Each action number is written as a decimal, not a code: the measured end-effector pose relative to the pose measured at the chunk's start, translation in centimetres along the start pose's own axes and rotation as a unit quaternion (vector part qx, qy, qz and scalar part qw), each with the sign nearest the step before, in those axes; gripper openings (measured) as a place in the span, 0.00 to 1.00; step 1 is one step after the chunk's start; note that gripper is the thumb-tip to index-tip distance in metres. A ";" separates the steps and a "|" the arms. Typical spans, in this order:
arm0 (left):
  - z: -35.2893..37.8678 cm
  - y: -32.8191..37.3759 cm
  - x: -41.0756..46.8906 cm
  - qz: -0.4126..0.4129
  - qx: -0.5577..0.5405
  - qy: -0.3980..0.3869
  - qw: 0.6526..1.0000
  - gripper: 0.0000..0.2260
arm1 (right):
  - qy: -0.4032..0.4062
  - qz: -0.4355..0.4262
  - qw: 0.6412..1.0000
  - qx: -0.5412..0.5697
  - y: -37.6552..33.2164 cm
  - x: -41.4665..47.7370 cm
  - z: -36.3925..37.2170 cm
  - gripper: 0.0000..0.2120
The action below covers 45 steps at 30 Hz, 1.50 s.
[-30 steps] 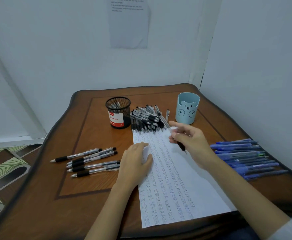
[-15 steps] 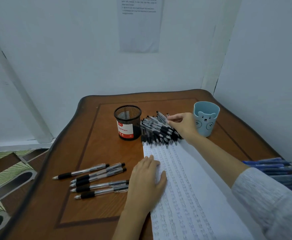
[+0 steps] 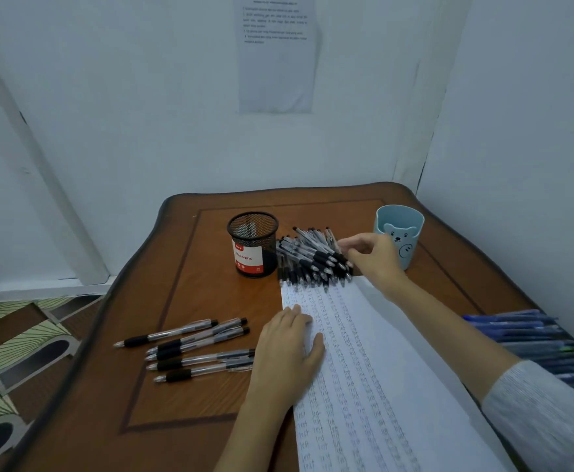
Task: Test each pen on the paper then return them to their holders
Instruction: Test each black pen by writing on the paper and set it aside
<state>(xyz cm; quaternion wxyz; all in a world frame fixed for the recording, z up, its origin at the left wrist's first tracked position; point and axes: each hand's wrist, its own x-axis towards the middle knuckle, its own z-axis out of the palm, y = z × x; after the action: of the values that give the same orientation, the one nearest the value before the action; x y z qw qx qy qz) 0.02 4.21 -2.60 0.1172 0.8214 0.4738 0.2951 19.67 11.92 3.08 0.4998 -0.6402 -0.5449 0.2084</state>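
Our right hand had left the paper for the black pen pile on the counter, curled over it; whether it gripped a pen, we couldn't tell. Likely swapping pens. Our left hand lay flat, pinning the paper.

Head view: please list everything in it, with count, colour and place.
table: one, brown, under everything
mesh holder: one, black, far centre
bear cup: one, blue, far right
pen pile: many, black, between the holders
loose pens: about five, black-and-clear, left of paper
blue pens: many, right table edge
paper: one, white, written rows, centre
wall sheet: one, white, above table
left hand: flat on paper's left edge
right hand: at pen pile, grip unclear
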 end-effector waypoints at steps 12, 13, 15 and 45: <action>-3.0 1.6 -2.1 -0.045 -0.039 0.118 0.991 0.09 | -0.105 0.009 0.994 0.027 -3.2 -10.0 1.5 0.14; -3.4 1.5 -2.5 -0.047 -0.035 0.127 0.990 0.08 | -0.115 0.009 0.993 0.029 -3.4 -10.6 2.1 0.14; -4.4 1.0 -3.6 -0.057 -0.020 0.148 0.987 0.08 | -0.130 0.012 0.991 0.023 -3.9 -11.6 3.3 0.15; -5.9 -1.3 -7.8 -0.049 0.006 0.134 0.990 0.08 | -0.005 0.117 0.888 0.444 -5.5 -13.9 -1.5 0.13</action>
<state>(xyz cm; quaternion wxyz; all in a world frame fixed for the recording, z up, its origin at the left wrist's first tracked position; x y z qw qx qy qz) -7.29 -2.20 -1.42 0.0619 0.7510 0.5263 0.3938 13.76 -1.81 4.65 0.7011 -0.4095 -0.3193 0.4886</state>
